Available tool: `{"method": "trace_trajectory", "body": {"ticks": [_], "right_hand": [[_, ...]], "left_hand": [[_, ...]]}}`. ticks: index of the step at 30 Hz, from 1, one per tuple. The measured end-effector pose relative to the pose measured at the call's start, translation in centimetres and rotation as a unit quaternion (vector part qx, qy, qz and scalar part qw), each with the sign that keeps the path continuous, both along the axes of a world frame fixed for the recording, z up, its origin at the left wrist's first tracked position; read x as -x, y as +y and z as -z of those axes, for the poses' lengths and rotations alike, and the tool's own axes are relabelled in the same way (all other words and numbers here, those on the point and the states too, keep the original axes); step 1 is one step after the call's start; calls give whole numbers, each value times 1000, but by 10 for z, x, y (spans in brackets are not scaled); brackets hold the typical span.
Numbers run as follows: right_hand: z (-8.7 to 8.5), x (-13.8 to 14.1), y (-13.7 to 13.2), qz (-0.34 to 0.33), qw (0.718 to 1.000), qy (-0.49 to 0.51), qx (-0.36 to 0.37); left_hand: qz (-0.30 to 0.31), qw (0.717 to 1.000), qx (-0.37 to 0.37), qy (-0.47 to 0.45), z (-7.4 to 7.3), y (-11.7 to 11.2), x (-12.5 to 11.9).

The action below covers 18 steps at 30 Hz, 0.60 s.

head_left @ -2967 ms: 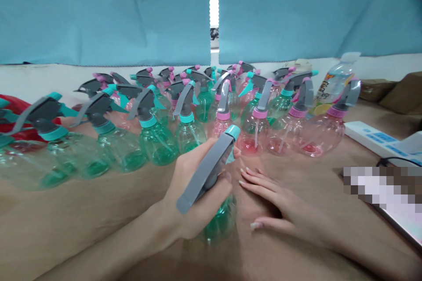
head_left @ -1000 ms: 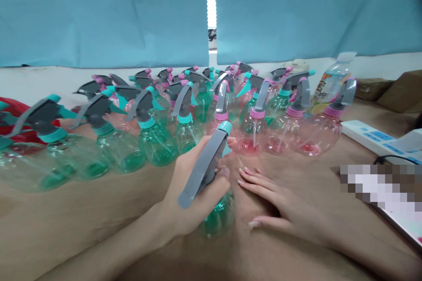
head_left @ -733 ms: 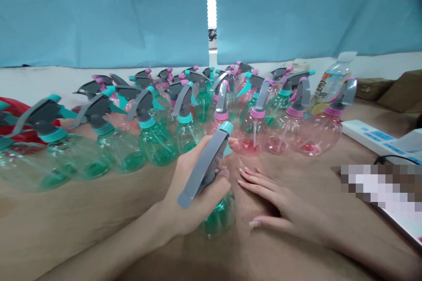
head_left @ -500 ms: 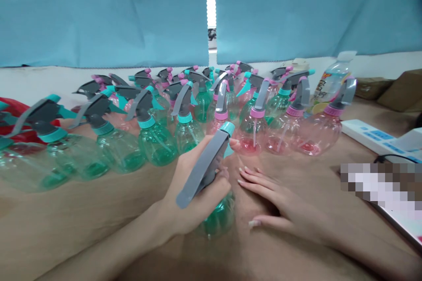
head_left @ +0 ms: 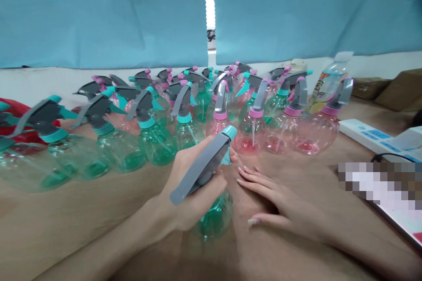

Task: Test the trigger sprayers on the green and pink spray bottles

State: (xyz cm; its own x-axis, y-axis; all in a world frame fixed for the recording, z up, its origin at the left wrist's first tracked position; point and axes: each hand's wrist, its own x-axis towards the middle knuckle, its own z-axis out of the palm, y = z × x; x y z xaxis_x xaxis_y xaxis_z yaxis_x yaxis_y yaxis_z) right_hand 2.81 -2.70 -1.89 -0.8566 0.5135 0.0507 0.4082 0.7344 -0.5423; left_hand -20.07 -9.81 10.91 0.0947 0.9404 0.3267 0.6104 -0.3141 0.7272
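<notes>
My left hand (head_left: 194, 189) is wrapped round the neck of a green spray bottle (head_left: 216, 217) with a grey and turquoise trigger head, in front of me on the brown table (head_left: 92, 224). Its nozzle points away and to the right; the fingers hide the neck. My right hand (head_left: 273, 199) lies on the table just right of that bottle, fingers spread, holding nothing. Beyond the hands stand rows of spray bottles: green ones (head_left: 157, 145) with turquoise collars to the left, pink ones (head_left: 249, 138) with pink collars to the right.
A clear drink bottle (head_left: 331, 77) stands behind the pink bottles. At right are a white power strip (head_left: 369, 134), a black cable and a partly blurred flat device (head_left: 402, 217). Brown boxes (head_left: 400, 94) sit at back right, a red item (head_left: 16, 118) at far left. Blue cloth (head_left: 105, 13) hangs behind.
The held bottle's spray head has tilted slightly, its rear end moving a little left. A left fingertip near the trigger has shifted lower. My right hand stays on the table.
</notes>
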Motion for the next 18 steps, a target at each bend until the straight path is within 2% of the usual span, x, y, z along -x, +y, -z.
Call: {"method": "trace_trajectory", "body": {"ticks": [7, 14, 18], "right_hand": [[0, 0, 0, -4, 1000, -2, -8], [-1, 0, 0, -2, 1000, -3, -16], [-1, 0, 0, 3, 1000, -6, -15]], "left_hand": [[28, 999, -6, -43, 3, 1, 0], [12, 999, 13, -31, 6, 0, 1], [-7, 999, -12, -31, 9, 0, 1]]}}
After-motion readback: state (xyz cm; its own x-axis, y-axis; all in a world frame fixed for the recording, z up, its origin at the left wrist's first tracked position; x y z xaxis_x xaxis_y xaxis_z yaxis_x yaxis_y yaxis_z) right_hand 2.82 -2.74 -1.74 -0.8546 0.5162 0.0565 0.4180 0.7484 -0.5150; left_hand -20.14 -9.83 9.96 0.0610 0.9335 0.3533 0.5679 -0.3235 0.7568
